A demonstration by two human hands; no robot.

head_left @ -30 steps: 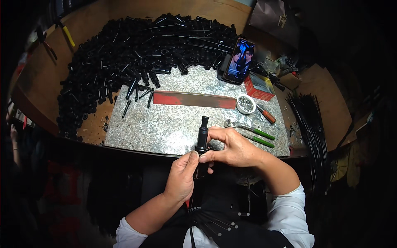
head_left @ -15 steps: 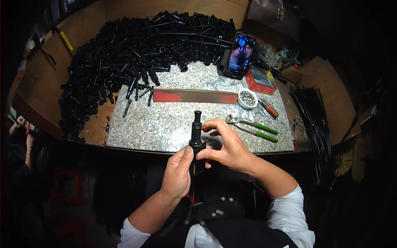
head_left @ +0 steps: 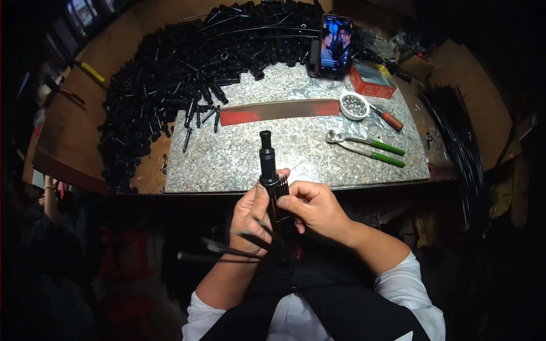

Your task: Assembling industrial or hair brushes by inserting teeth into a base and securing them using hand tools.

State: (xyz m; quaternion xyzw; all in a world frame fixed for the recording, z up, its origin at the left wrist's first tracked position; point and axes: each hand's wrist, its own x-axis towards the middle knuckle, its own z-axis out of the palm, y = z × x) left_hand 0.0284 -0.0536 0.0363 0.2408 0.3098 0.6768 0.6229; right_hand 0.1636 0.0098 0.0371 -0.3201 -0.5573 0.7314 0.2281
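Black, glossy, prob. plastic: the stepped tube (head_left: 267, 162) stands near-upright betw. both hands, sticking up past the L thumb. L hand (head_left: 248, 219) is clasped round its lower end; R hand (head_left: 319, 210) has its thumb at the thin dark rods (head_left: 284, 186) just right of that hold; can't tell if its fingers close on them. Tube looks light, stiff, maybe a bit slick; best hold prob. low, as rods look springy & easily bent. No label seen on it. Beyond the grip, to the R, red box (head_left: 371, 80) & phone (head_left: 335, 45) carry print, too small to read.
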